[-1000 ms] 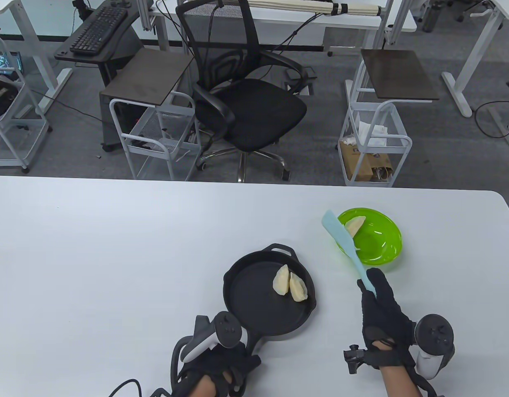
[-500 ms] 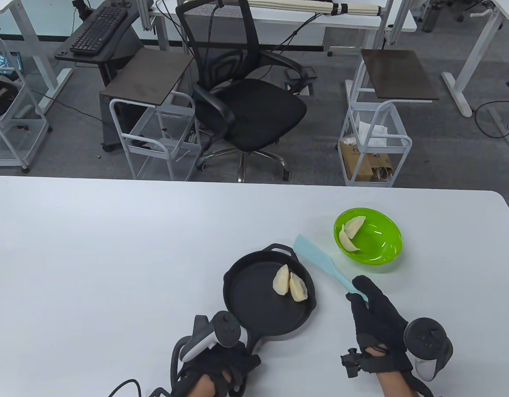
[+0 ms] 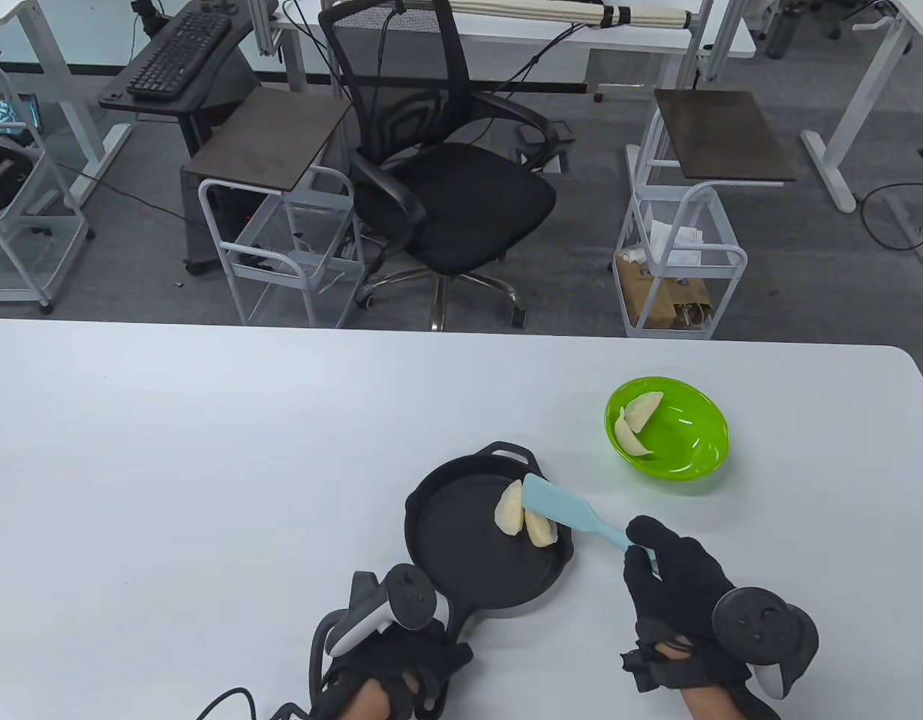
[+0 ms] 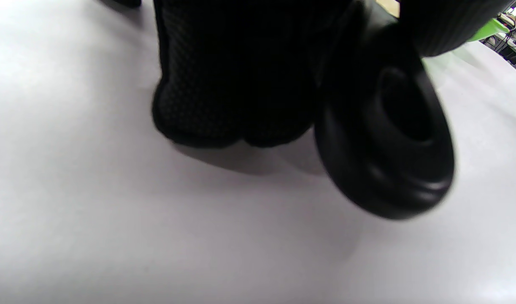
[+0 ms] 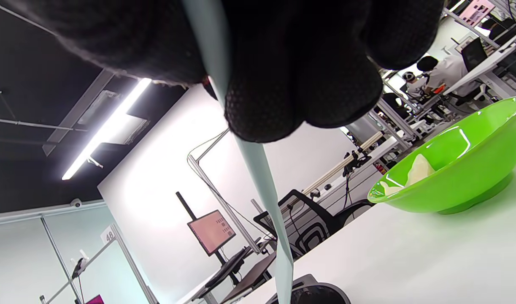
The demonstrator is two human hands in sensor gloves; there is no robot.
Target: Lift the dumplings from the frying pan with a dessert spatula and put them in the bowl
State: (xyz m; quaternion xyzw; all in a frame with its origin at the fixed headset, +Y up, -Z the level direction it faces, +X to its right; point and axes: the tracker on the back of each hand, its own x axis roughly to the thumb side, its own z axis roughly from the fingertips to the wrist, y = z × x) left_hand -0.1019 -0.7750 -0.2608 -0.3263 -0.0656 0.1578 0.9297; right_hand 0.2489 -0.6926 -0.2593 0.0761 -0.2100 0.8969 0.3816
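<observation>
A black frying pan [image 3: 461,540] sits at the table's front middle with two pale dumplings [image 3: 509,510] side by side near its right rim. My left hand [image 3: 424,660] grips the pan handle [image 3: 455,616]; the handle's ring end [image 4: 388,139] shows beside my gloved fingers [image 4: 232,76]. My right hand [image 3: 641,547] holds the light blue spatula [image 3: 559,508] by its handle. Its blade lies over the right dumpling [image 3: 540,531]. The green bowl [image 3: 694,450] stands to the right and holds two dumplings [image 3: 634,427]. From the right wrist, the spatula [image 5: 262,181] points down at the pan beside the bowl [image 5: 452,185].
The white table [image 3: 206,487] stretches wide to the left of the pan. Its far edge runs behind the bowl and its rounded right corner lies close to the bowl. An office chair [image 3: 446,195] and wire carts stand on the floor beyond.
My right hand swung the spatula from the bowl's rim left and down to the pan, so its blade now lies over the right dumpling. Left hand and pan stayed still.
</observation>
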